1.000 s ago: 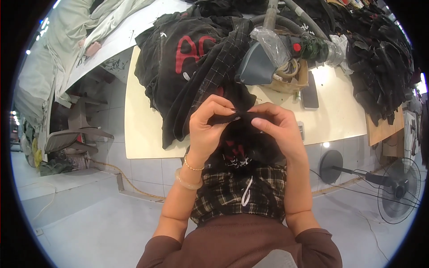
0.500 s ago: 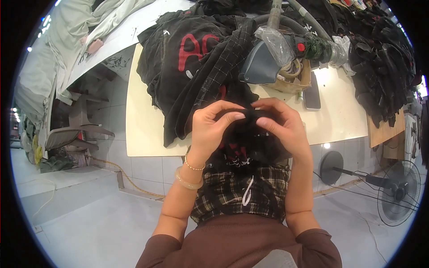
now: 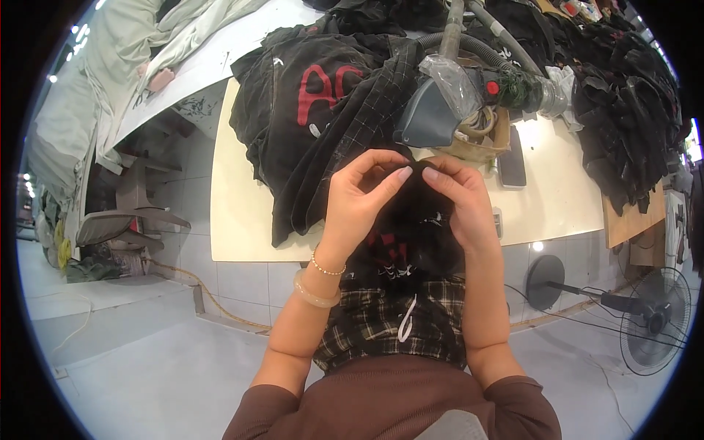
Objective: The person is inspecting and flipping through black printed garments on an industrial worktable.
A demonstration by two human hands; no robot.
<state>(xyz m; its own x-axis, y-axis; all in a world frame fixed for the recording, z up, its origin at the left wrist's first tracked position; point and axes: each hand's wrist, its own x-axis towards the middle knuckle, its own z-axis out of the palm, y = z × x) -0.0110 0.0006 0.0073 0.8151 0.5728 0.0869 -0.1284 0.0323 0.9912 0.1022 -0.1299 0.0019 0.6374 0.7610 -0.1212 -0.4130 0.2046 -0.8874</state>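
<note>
My left hand [image 3: 364,192] and my right hand [image 3: 466,196] pinch the upper edge of a black garment [image 3: 419,209] between thumbs and fingertips. Their fingertips almost meet. The cloth hangs down from there onto my lap, and red and white marks show on its lower part. Beyond my left hand lies a pile of black garments [image 3: 315,81] with red lettering and a grid-lined piece. Just past my fingers stands a blue-grey machine head [image 3: 427,117] with a clear plastic bag over its upper part.
The pale table [image 3: 550,209] carries a dark phone [image 3: 512,158] and a cardboard box [image 3: 499,136] with tape rolls. A grey hose [image 3: 480,50] runs behind. More black clothes [image 3: 620,121] hang at the right. A fan [image 3: 655,319] stands lower right, a chair [image 3: 121,220] at the left.
Both hands have risen slightly and drawn closer together at the garment's edge, lifting it a little. More of the marked cloth shows below them. The view has shifted slightly.
</note>
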